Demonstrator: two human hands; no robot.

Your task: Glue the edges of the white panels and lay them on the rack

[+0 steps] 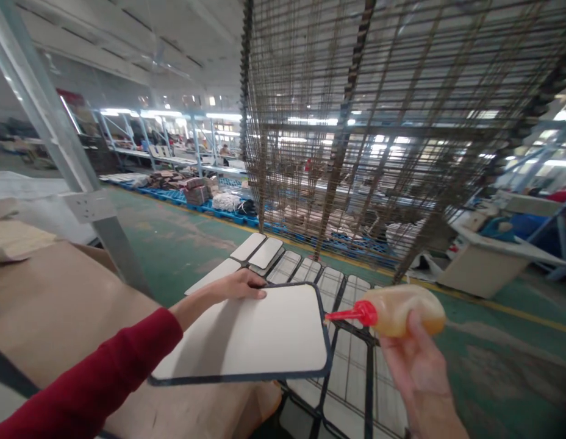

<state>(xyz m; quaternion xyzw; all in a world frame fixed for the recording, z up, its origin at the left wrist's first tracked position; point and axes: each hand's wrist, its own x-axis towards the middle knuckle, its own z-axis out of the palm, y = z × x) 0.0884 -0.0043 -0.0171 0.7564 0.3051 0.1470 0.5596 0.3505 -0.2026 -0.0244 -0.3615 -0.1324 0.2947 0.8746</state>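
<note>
My left hand [241, 285] grips the far edge of a white panel [265, 332] with rounded corners and a dark border, thumb on top and fingers partly hidden at the edge. My right hand [418, 360] is wrapped round a squeeze bottle [404, 310] of yellowish liquid, tipped on its side. Its red nozzle [349, 314] points left, with the tip at the panel's dark right border; whether it touches I cannot tell. Below and beyond lie several similar pale panels [347, 360] with dark edges on a rack.
Tall wire mesh racks [305, 152] stand tilted up in front. A brown paper-covered surface [49, 305] and a metal post [68, 134] are at left. Blue pallets [210, 210] with stacked material line the floor behind. A pale table [484, 256] stands at right.
</note>
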